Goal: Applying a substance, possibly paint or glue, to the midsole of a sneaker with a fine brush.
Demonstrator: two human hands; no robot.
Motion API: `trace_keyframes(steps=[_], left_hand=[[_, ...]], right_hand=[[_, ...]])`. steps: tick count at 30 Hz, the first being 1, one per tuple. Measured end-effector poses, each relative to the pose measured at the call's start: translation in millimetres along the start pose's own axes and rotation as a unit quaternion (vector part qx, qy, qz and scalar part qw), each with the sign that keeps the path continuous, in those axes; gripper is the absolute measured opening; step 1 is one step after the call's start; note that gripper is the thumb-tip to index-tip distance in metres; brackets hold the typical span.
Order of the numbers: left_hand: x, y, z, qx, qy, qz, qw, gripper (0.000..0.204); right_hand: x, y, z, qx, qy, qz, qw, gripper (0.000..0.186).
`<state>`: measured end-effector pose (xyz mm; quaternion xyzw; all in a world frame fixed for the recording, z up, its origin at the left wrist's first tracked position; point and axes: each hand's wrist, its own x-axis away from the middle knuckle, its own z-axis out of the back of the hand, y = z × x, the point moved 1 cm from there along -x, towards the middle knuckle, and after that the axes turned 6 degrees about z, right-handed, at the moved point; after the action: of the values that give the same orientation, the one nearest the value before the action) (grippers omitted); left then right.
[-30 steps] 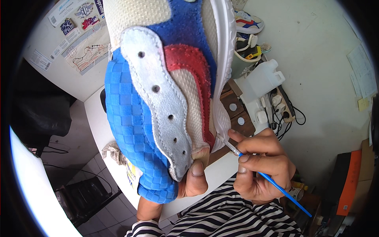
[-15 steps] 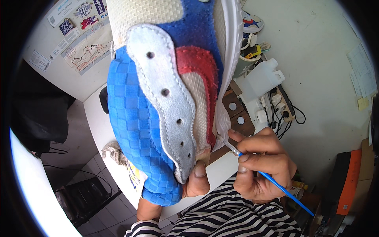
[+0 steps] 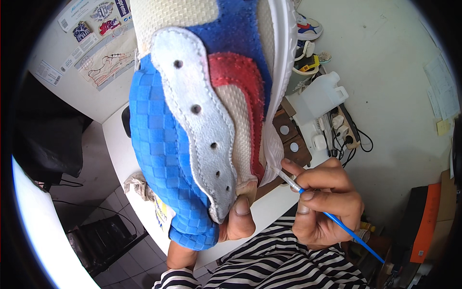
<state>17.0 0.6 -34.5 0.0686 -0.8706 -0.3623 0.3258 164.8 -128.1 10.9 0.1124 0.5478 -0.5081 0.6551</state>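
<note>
A large sneaker [image 3: 172, 130] fills the middle of the head view, toe end up, with a blue checked collar, a white perforated lace strip, cream mesh, navy and red suede and a white sole. My left hand [image 3: 240, 219] grips it at the lower end, thumb showing beside the lace strip, other fingers hidden behind the shoe. My right hand [image 3: 329, 202] pinches a thin blue-handled paintbrush [image 3: 351, 231], its tip at the white sole just right of the red panel's lower end.
Behind lie a white table [image 3: 118, 137], crumpled rag [image 3: 138, 185], wooden box [image 3: 293, 132], translucent jug [image 3: 315, 98], power strip [image 3: 344, 130] with cables, and other shoes [image 3: 308, 29]. A black chair [image 3: 98, 243] is lower left, orange-black boxes [image 3: 423, 216] right.
My right hand and brush have shifted slightly right, the tip moving a little along the sole. The shoe moved right, then slightly back left and up, remaining in my left hand.
</note>
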Motion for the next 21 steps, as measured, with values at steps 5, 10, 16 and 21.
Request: trace_keyframes(steps=[5, 10, 16, 21], left_hand=[[-1.2, -4.3, 3.2, -0.101, 0.023, -0.092, 0.990, 0.082], [-0.6, -10.8, 6.3, -0.286, 0.059, -0.260, 0.920, 0.079], [-1.0, -20.2, 10.9, -0.344, 0.082, -0.360, 0.863, 0.070], [-0.2, -22.1, 10.1, -0.324, 0.098, -0.374, 0.863, 0.068]], right_hand=[[-2.9, -4.7, 4.7, 0.025, -0.073, 0.010, 0.997, 0.017], [2.4, -5.6, 0.6, 0.045, -0.066, 0.020, 0.997, 0.021], [3.7, -9.9, -3.9, 0.090, -0.067, 0.023, 0.993, 0.022], [17.2, -3.9, -15.9, 0.112, -0.016, 0.065, 0.991, 0.023]])
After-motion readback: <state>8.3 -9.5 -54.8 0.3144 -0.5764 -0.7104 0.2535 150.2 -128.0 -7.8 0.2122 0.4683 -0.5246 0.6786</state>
